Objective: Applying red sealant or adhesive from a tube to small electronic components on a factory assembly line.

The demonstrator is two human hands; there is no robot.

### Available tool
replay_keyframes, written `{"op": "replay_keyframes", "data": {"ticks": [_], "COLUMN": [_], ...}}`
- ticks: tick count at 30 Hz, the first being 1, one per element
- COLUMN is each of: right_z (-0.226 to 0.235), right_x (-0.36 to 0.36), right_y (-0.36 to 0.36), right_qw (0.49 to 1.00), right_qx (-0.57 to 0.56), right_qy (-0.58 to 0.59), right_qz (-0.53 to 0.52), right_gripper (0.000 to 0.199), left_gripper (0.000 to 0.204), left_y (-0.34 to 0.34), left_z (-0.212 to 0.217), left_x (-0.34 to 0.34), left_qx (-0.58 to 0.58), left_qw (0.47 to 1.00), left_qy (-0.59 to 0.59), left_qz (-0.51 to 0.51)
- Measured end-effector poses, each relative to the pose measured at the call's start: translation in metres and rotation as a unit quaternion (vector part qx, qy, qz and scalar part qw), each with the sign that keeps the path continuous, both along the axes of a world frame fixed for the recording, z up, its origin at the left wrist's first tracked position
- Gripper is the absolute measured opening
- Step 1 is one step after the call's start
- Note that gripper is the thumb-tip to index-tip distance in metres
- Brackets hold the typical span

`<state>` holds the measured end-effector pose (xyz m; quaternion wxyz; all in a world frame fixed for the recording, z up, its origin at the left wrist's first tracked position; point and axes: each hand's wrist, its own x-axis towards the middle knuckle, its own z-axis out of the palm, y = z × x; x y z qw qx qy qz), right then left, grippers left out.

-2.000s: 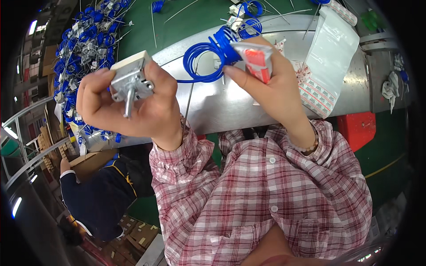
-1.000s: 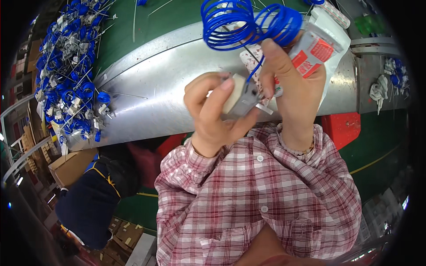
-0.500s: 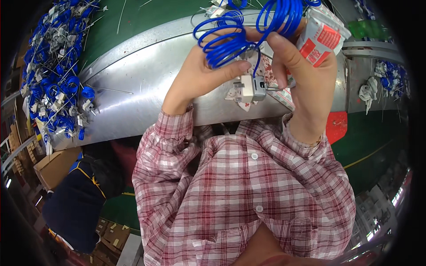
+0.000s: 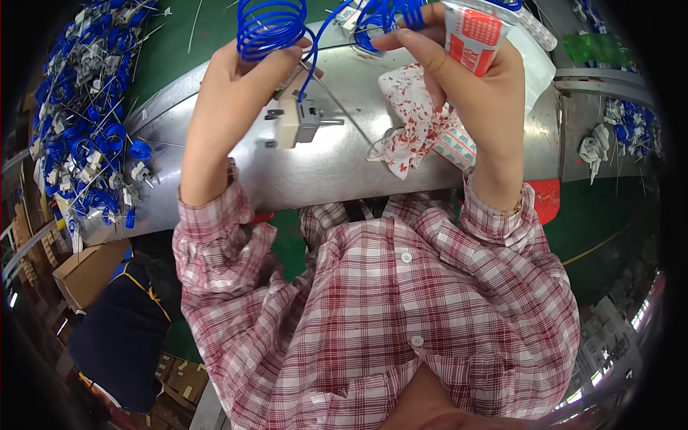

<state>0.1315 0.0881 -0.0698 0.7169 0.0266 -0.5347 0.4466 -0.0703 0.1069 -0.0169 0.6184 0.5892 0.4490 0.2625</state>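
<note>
My left hand [image 4: 226, 107] is closed around a blue wire coil [image 4: 271, 29]. Below its fingers hangs a thermostat [image 4: 299, 123], a cream and metal block with a short shaft, joined to the coil by a blue strand. My right hand [image 4: 476, 89] keeps a white and red packet [image 4: 474, 36] against its fingers. Its thumb and fingertips meet a second blue coil [image 4: 390, 21] at the top edge, partly cut off. A blue strand runs between the two coils. A thin metal rod [image 4: 344, 104] slants down from near my left fingers.
A red-spotted white cloth [image 4: 412, 118] and a printed strip [image 4: 456, 145] lie on the metal table [image 4: 344, 168]. Piled at the left are several blue-coiled thermostats [image 4: 93, 136]. Further right are a crumpled white rag [image 4: 594, 149] and more blue coils [image 4: 631, 129].
My left hand has moved left with its coil and the thermostat, away from my right hand. My right hand has shifted slightly left and up, uncovering more of the spotted cloth.
</note>
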Motion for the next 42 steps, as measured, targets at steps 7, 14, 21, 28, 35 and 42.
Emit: {"op": "replay_keyframes", "data": {"ticks": [7,14,21,28,35,42], "right_z": [0.072,0.056,0.048,0.049,0.063,0.064], "right_x": [-0.026,-0.028,-0.032,-0.004,0.003,0.02], "right_y": [-0.038,-0.064,-0.064,-0.054,-0.06,-0.053], "right_qw": [0.868,0.795,0.751,0.772,0.807,0.812], "right_qx": [-0.395,-0.281,-0.223,-0.191,-0.297,-0.215], "right_qy": [-0.21,-0.438,-0.454,-0.45,-0.422,-0.458], "right_qz": [-0.216,-0.311,-0.424,-0.406,-0.288,-0.29], "right_gripper": [0.015,0.038,0.044,0.04,0.041,0.04], "left_gripper": [0.02,0.023,0.025,0.016,0.019,0.014], "left_y": [-0.01,-0.015,-0.017,-0.009,0.003,0.011], "left_z": [0.009,0.022,0.042,0.061,0.053,0.077], "left_x": [-0.006,0.01,0.023,0.006,-0.012,-0.025], "left_qx": [0.18,0.21,0.157,0.105,0.139,0.256], "left_qw": [0.979,0.965,0.976,0.99,0.988,0.936], "left_qy": [0.083,0.123,0.134,0.093,0.07,0.182], "left_qz": [0.048,0.096,0.072,0.005,-0.007,-0.158]}}
